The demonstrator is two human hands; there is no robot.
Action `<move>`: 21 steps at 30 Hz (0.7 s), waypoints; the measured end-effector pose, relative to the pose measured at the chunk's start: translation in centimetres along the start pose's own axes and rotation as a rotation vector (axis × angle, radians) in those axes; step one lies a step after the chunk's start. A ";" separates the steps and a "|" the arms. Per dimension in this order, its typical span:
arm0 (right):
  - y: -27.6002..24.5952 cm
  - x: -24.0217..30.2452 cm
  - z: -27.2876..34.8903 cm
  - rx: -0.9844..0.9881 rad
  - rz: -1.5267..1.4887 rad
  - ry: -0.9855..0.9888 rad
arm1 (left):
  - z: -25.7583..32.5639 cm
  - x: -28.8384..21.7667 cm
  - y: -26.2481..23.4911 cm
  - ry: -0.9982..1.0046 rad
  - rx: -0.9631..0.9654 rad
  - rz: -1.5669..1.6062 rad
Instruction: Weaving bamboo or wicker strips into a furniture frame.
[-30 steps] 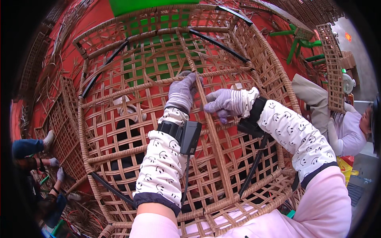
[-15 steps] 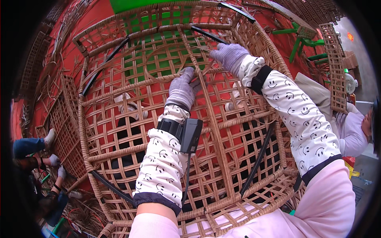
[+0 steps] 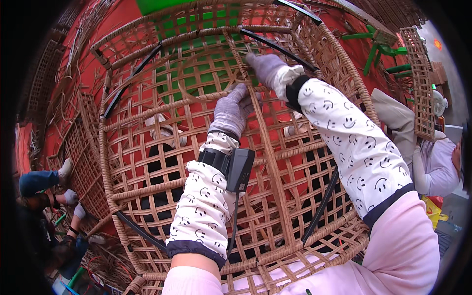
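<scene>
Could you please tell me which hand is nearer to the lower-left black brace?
Left. The left hand is at the middle rib, above and to the right of the brace; the right hand is farther up and right.

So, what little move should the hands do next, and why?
Perhaps the right hand should gently draw the loose strip snug, because it lies in a wide loop over the woven frame. The left hand is at the centre bar and could steady it.

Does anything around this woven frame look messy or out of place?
Yes: at the lower left, outside the woven frame, loose brown strips lie in a tangle, untidy against its regular weave. I see no clear damage.
</scene>
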State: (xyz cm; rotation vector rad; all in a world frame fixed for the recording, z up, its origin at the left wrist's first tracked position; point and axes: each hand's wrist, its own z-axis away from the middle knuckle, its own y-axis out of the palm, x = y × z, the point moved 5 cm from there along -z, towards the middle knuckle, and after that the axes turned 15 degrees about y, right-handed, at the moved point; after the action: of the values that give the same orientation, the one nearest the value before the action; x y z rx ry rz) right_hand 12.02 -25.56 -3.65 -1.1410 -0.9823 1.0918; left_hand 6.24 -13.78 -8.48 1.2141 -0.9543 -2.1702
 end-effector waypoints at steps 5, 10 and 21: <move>0.2 0.6 0.9 0.086 0.078 -0.470 | 0.0 -0.5 0.9 -0.015 0.117 0.047; 1.1 -1.4 1.2 0.300 0.109 -0.257 | -0.3 0.5 1.5 0.017 0.086 -0.026; 0.9 -1.7 11.6 0.602 -1.399 0.626 | 0.3 -0.3 1.0 -0.154 -0.145 -0.205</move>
State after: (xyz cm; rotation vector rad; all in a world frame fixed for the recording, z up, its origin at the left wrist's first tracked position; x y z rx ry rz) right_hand 0.34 -25.01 -2.76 -0.0842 -0.6133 -0.1552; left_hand 6.23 -14.16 -7.45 1.1317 -0.7430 -2.4772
